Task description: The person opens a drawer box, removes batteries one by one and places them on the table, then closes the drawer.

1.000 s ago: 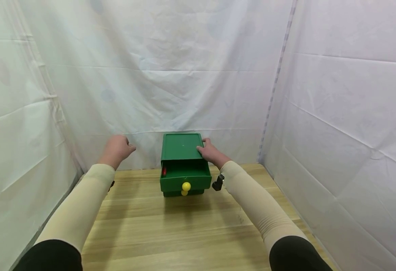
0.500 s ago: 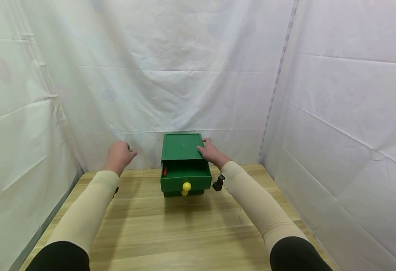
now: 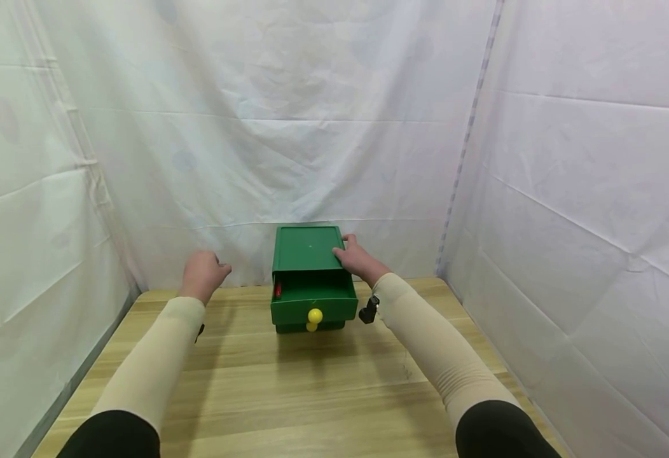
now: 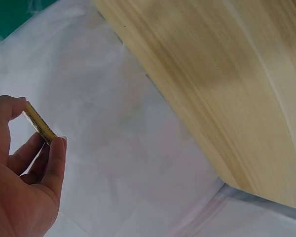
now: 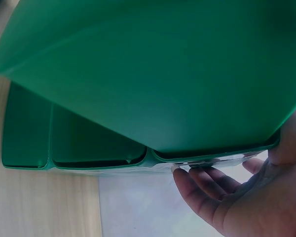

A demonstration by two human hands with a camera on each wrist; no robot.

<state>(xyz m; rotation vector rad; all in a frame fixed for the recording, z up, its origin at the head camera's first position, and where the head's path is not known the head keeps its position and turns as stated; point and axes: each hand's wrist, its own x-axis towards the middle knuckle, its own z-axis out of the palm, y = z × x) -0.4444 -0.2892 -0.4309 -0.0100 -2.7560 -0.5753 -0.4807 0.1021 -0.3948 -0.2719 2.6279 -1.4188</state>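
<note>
A green drawer cabinet [image 3: 308, 248] stands at the back of the table, its upper drawer [image 3: 289, 310] pulled part way out, with a round yellow knob [image 3: 315, 315]. Something small and red [image 3: 278, 290] lies inside at the drawer's left. Between thumb and fingertips my left hand [image 3: 204, 277] pinches a small yellow stick [image 4: 39, 123] with dark markings, perhaps a battery; it is held in the air left of the cabinet. My right hand [image 3: 362, 259] grips the cabinet's right side, thumb on top; the fingers [image 5: 197, 195] lie along the side wall in the right wrist view.
A second yellow knob [image 3: 311, 327] sits on the lower drawer, which is pushed in. The wooden table [image 3: 311, 407] ends at a white cloth wall [image 3: 289, 140] behind, with more cloth on both sides.
My left hand has come down and slightly nearer to me, still pinching the yellow stick. The right hand and the cabinet have stayed in place.
</note>
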